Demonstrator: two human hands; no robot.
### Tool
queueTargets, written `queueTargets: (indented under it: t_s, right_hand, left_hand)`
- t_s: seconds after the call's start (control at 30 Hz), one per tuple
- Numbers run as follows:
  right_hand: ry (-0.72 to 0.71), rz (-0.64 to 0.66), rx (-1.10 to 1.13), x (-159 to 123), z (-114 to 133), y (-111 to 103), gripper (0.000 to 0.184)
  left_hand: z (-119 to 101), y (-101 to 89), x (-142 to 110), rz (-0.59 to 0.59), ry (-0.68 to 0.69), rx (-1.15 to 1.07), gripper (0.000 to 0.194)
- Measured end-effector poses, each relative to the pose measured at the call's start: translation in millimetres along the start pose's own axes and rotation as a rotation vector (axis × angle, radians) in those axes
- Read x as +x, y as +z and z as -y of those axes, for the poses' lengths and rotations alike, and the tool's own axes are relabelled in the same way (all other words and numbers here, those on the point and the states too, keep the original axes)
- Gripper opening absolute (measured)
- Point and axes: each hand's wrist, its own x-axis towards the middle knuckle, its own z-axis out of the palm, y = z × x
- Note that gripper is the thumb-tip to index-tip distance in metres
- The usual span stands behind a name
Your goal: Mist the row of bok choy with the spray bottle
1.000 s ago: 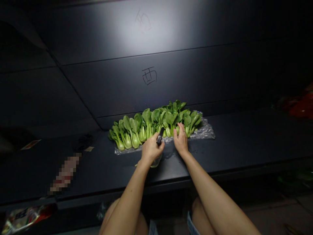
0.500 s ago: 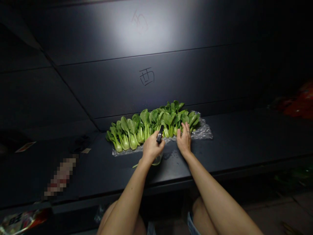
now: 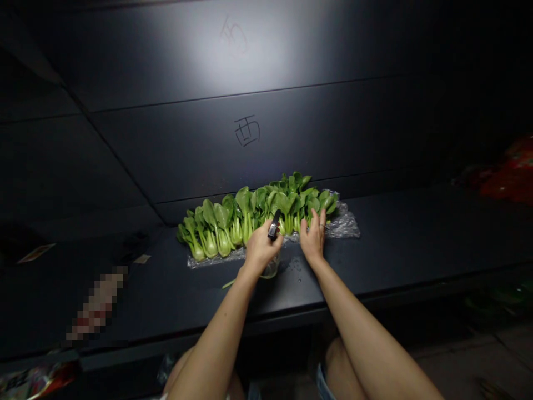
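A row of bok choy (image 3: 222, 228) stands upright side by side, green leaves up and pale bases down, on a crinkled clear plastic sheet (image 3: 347, 222). In front of the row, my left hand (image 3: 262, 247) is wrapped round a spray bottle (image 3: 270, 270). Its black nozzle head (image 3: 274, 224) points at the greens, and its clear body shows below my palm. My right hand (image 3: 312, 239) is at the right part of the row, fingers spread near the leaves and stems. I cannot tell whether they touch.
Water drops (image 3: 297, 272) dot the dark shelf (image 3: 395, 239). A loose stem (image 3: 228, 284) lies by my left wrist. Behind rises a dark panel wall (image 3: 316, 128) with handwritten marks. Red bags (image 3: 510, 175) sit far right, and a shiny packet (image 3: 37, 380) is at lower left.
My left hand, with the spray bottle, has shifted slightly right along the row. The fingers of my right hand have parted a little. The whole view has drifted slightly.
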Motion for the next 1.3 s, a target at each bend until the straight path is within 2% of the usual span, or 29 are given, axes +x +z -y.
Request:
queueTargets:
  t_s: [0.53,0.9,1.3]
  right_hand:
    - [0.027,-0.047,0.021,7.5,-10.8,-0.1,0.051]
    - [0.032,-0.065,0.058,10.2,-13.9,-1.5,0.053]
    - [0.019,-0.080,0.077,11.3,-19.6,-3.7,0.051]
  left_hand:
    - [-10.1,13.4,11.0,0.001,-0.035,-0.058,0.023]
    - [-6.9,21.3,18.5,-0.049,-0.031,-0.127,0.023]
    - [-13.4,24.9,34.7,-0.111,-0.049,-0.230,0.026]
